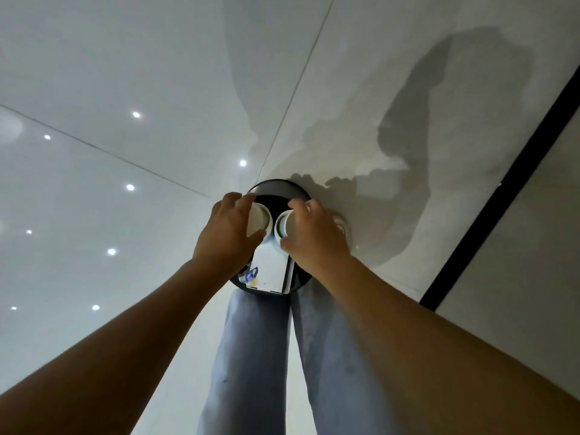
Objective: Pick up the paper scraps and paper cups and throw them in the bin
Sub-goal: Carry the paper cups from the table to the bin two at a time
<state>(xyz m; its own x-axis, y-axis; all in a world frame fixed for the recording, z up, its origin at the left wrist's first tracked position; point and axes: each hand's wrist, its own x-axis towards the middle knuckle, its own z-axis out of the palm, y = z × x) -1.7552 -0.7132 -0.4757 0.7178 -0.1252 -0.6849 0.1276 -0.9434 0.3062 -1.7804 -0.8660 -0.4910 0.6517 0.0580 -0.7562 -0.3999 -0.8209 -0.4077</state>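
A round black bin stands on the floor right in front of my legs. My left hand grips a white paper cup over the bin's opening, its mouth turned towards the middle. My right hand grips a second white paper cup, its mouth facing the first cup. Both cups hang side by side above the bin. Inside the bin lies a white flat box or sheet with some small scraps beside it.
The floor is glossy light tile that reflects ceiling lights. A black strip runs diagonally on the right. My legs in blue jeans stand just behind the bin. A small pale round object lies on the floor to the right of the bin.
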